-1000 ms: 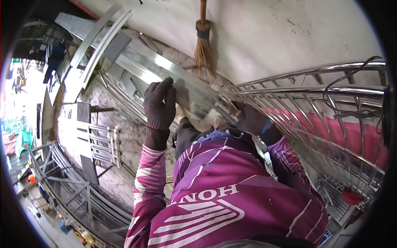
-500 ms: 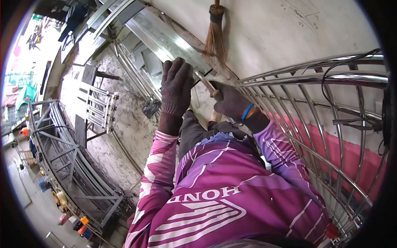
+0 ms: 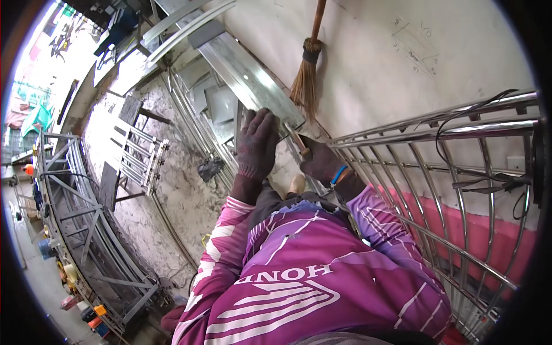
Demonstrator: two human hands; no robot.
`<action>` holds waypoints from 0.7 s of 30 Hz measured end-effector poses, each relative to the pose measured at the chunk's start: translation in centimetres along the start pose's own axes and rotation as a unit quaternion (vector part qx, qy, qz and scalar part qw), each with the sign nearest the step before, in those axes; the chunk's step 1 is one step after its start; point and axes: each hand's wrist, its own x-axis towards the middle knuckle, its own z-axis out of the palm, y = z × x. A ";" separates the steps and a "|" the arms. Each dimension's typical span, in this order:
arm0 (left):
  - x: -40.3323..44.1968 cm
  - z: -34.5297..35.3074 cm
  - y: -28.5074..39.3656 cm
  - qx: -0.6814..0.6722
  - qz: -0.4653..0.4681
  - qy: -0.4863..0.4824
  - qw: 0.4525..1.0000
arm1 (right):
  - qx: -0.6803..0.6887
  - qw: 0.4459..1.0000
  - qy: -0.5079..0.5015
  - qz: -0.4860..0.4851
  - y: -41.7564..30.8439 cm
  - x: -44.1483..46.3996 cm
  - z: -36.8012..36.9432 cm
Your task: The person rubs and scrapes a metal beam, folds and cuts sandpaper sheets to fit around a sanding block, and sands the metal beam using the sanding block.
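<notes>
Tool (image 3: 303,148) just off the middle of the view, towards one o'clock, brown handle low and metallic shaft slanting up towards eleven, and the right hand (image 3: 323,163) has it, gloved fingers curled round that handle, blue band (image 3: 338,174) at the wrist! Over at eleven o'clock, just beside the tool, comes the left hand (image 3: 257,144), dark-gloved too, back of it to the camera, fingers close together and bent at the tips; whether they grip anything, I cannot tell. Beyond the hands, long shiny metal channel (image 3: 244,72) runs up towards eleven, broom (image 3: 305,83) leaning bristles down against pale wall (image 3: 368,63) near twelve, pencil-like marks on that wall at one. Round to the right, polished metal railing (image 3: 425,135) sweeps from two o'clock to four, dark cable (image 3: 440,141) looped over its upper bars. Swing to nine: black bag (image 3: 210,168) on the stained floor (image 3: 178,210), beside thin metal bars, and farther out towards eight, grey metal rack (image 3: 86,218) loaded with long lengths.
</notes>
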 end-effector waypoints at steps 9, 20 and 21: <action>2.2 -2.1 -2.1 -0.051 0.066 -0.048 0.995 | -0.002 0.999 0.035 -0.002 4.7 1.6 2.5; 19.6 -7.5 -17.8 0.088 0.006 0.069 0.994 | 0.045 0.976 0.168 0.132 -1.9 -5.4 -1.2; 21.5 -7.3 -19.9 0.120 -0.002 0.066 0.991 | 0.043 0.975 0.172 0.134 -2.0 -5.8 -1.6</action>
